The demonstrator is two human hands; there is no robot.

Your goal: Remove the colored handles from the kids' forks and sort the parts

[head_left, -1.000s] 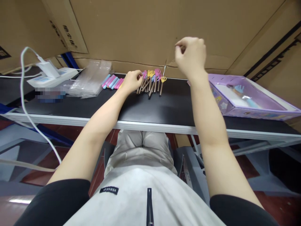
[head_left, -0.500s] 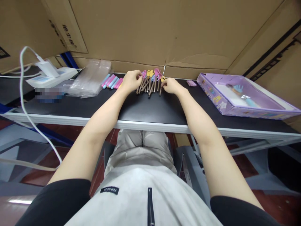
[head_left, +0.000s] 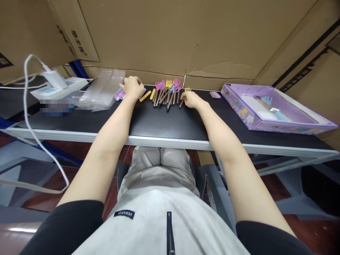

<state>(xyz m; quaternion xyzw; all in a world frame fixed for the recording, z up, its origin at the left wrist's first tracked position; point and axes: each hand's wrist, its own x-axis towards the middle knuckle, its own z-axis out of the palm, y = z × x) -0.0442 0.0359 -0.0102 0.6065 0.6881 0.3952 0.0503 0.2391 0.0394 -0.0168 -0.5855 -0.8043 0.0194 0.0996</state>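
Observation:
A row of small toy forks [head_left: 166, 94] with brown handles and pink, yellow and purple heads lies at the back of the black table [head_left: 170, 122]. My right hand [head_left: 190, 98] rests at the row's right end, fingers pinched on the rightmost fork with the yellow head [head_left: 183, 97]. My left hand [head_left: 132, 87] is curled over a pile of pink and blue toy handles [head_left: 120, 94], fingers closed; what it grips is hidden. One yellow handle [head_left: 145, 96] lies between that hand and the forks.
A purple toy box [head_left: 268, 110] lies at the right, a small purple piece [head_left: 214, 94] beside it. Clear plastic bags [head_left: 102, 89] and a white power strip with charger and cable [head_left: 57, 84] sit at the left. Cardboard [head_left: 170, 35] walls the back.
My right hand came down from the air to the right end of the fork row. My left hand moved left from the forks to the pink and blue handles, uncovering a yellow one.

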